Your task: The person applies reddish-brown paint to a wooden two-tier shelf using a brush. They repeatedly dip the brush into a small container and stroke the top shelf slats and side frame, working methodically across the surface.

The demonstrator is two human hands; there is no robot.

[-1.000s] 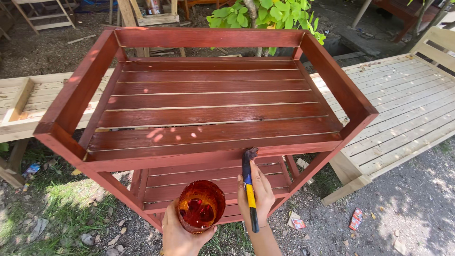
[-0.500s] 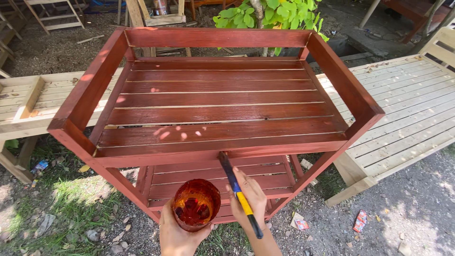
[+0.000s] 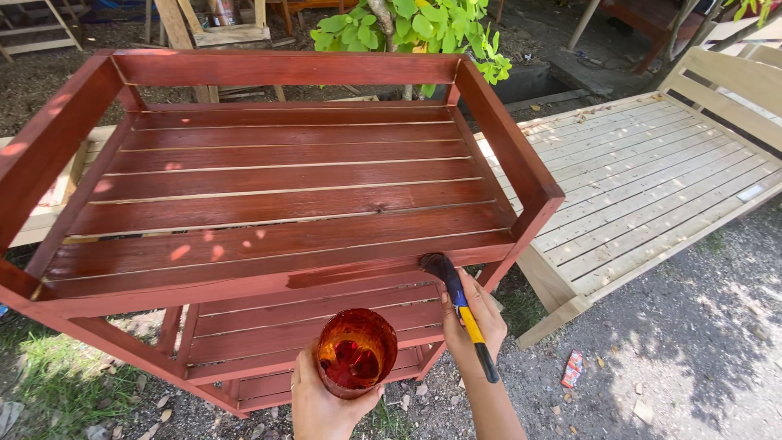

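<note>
Brush (image 3: pixel 460 305) bristles touch the front rail of the red-brown slatted rack (image 3: pixel 269 281), near its right front corner. Handle runs back and down toward the person. Right hand (image 3: pixel 472 322) is wrapped around it and nearer the rail. Left hand (image 3: pixel 322 399) grips a stain-filled cup (image 3: pixel 356 352) below the rail. Rack's lower shelves mostly hidden; pale slatted frame right of rack.

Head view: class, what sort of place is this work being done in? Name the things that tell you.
Probably an outdoor woodworking yard. A red-stained slatted shelf unit stands on bare dirt and grass, an unpainted slatted wooden frame lies beside it, and a leafy shrub grows behind.
</note>
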